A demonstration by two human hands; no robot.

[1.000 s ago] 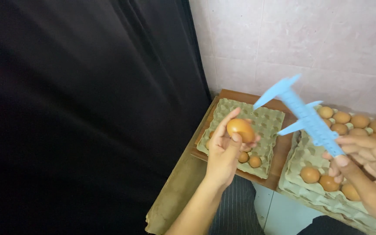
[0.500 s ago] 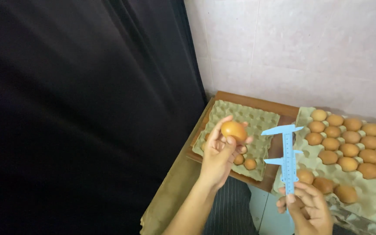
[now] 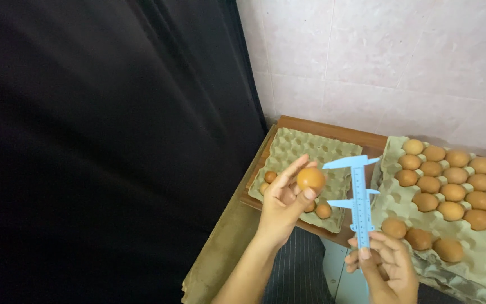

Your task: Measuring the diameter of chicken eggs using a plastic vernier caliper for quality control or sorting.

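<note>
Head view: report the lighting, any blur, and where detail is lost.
Head view: soft, even light on the tiled wall and both egg trays, no hard glare; the black curtain swallows nearly all detail on its side; the egg in the left hand and the blue caliper in the right hand look reasonably sharp; eggs in the right tray near the frame edge are slightly soft.

Brown egg point(image 3: 310, 179); light blue plastic caliper point(image 3: 359, 198) with a fine printed scale. Grey-green pulp egg trays point(image 3: 302, 147), the right tray point(image 3: 403, 200) filled with tan-to-brown eggs point(image 3: 452, 183). Reddish-brown wooden table point(image 3: 333, 129), black curtain point(image 3: 108, 141), pale pinkish mottled wall tiles point(image 3: 389, 50), dark pinstriped cloth point(image 3: 299, 270).
</note>
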